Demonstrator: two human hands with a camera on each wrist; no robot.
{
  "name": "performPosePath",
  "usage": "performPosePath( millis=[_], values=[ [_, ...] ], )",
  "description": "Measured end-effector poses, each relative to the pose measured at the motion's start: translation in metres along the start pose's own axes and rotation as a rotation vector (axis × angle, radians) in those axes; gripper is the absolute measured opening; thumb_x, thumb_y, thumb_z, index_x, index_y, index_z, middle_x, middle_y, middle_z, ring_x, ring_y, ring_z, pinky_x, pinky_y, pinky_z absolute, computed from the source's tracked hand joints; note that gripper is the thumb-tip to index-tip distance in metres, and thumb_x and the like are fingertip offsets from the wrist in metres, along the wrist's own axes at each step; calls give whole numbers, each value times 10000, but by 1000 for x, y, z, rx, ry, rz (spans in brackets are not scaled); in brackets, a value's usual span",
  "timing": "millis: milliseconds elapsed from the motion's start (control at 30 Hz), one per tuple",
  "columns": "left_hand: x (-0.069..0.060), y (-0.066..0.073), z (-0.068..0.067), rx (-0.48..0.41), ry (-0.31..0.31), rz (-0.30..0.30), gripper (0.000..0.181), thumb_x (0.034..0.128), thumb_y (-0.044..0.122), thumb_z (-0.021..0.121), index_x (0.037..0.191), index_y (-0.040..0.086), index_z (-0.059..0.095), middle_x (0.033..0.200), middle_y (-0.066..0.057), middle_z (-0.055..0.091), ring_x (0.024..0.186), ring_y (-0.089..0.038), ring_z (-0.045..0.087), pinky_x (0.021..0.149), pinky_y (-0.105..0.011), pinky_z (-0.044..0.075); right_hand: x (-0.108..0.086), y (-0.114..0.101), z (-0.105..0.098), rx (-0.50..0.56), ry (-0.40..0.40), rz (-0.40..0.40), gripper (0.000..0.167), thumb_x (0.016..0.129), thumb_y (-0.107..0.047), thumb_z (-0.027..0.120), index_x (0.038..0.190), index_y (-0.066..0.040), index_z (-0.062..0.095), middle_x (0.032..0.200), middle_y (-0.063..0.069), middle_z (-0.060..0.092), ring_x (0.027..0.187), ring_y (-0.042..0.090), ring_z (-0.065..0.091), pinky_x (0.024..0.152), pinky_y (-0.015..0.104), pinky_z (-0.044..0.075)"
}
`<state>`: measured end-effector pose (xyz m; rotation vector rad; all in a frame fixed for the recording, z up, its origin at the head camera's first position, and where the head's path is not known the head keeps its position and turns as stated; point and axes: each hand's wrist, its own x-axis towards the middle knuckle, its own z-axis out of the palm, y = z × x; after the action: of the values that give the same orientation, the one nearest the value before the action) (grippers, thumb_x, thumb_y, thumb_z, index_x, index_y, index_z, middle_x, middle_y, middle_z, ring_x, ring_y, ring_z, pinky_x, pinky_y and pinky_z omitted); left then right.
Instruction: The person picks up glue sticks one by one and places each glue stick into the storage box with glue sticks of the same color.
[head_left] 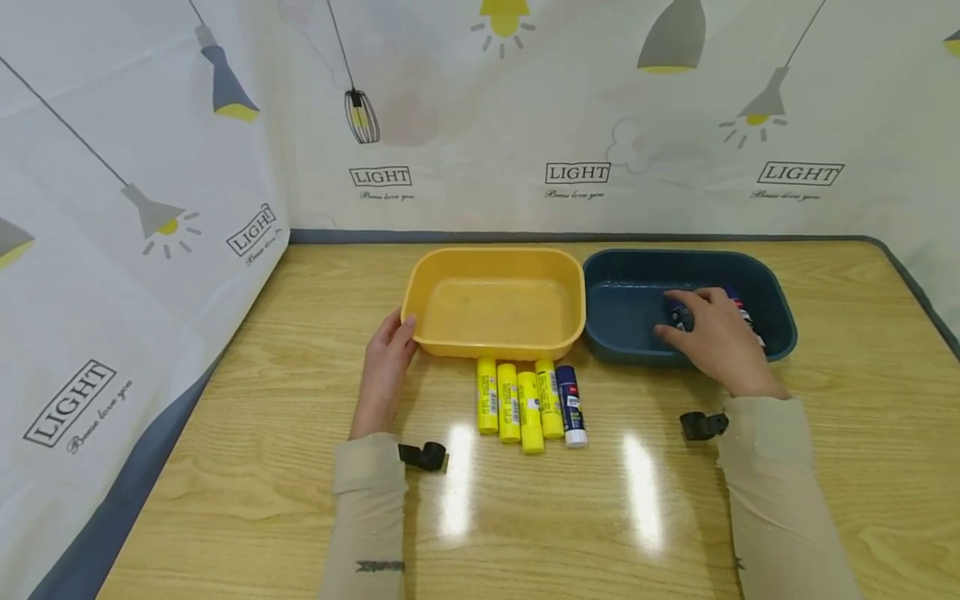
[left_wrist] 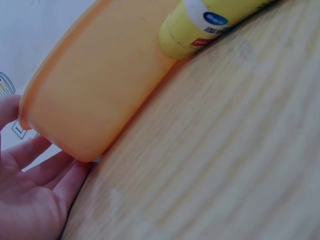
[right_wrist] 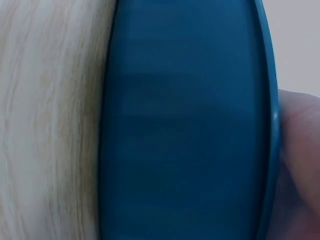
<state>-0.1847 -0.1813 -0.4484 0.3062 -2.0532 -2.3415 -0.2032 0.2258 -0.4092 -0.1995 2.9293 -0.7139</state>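
Observation:
My left hand (head_left: pixel 386 367) grips the near left corner of a yellow tub (head_left: pixel 491 346), the thumb at its rim and the fingers against the outer wall in the left wrist view. Inside the dark blue tub (head_left: pixel 622 350), my right hand (head_left: pixel 723 337) holds a dark blue glue stick (head_left: pixel 681 317) between thumb and fingers. More glue sticks (head_left: pixel 738 304) lie in that tub, partly covered by the hand. The right wrist view shows mostly the blue tub's outer wall (right_wrist: pixel 185 120), with part of the hand (right_wrist: pixel 302 145) beyond its rim.
Several yellow glue sticks (head_left: pixel 508 404) and one dark blue glue stick with a white end (head_left: pixel 572 408) lie in a row before the tubs on the wooden table (head_left: pixel 555 533). The tubs stand side by side. A lamp-print cloth (head_left: pixel 480 200) hangs behind.

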Motion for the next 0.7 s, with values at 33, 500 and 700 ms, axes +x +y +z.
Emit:
performPosePath(
  millis=[33,500,700],
  values=[
    [2,-2,-1,-1,5,0,510,904,337,515,1348,119,391,1354,-36,375,1208,-166,403,988,-288,352,0,0,0,8,6,-2,649,858,-462,530,1358,-83,366,1307,303,249,1100,471,336,811,645,331],
    [-1,1,1,1,-12,6,521,912,329,503,1359,100,366,1372,-61,353,1226,-182,384,998,-298,339,-5,-10,-7,68,146,-94,412,914,-187,476,1317,-110,438,1256,217,357,988,344,443,722,511,402],
    [-5,5,3,15,-17,10,526,920,322,489,1367,83,350,1381,-76,341,1231,-191,377,998,-298,339,-6,-15,-9,63,147,-132,396,921,-184,440,1313,-128,449,1223,180,404,944,293,473,677,464,405]
  ],
)
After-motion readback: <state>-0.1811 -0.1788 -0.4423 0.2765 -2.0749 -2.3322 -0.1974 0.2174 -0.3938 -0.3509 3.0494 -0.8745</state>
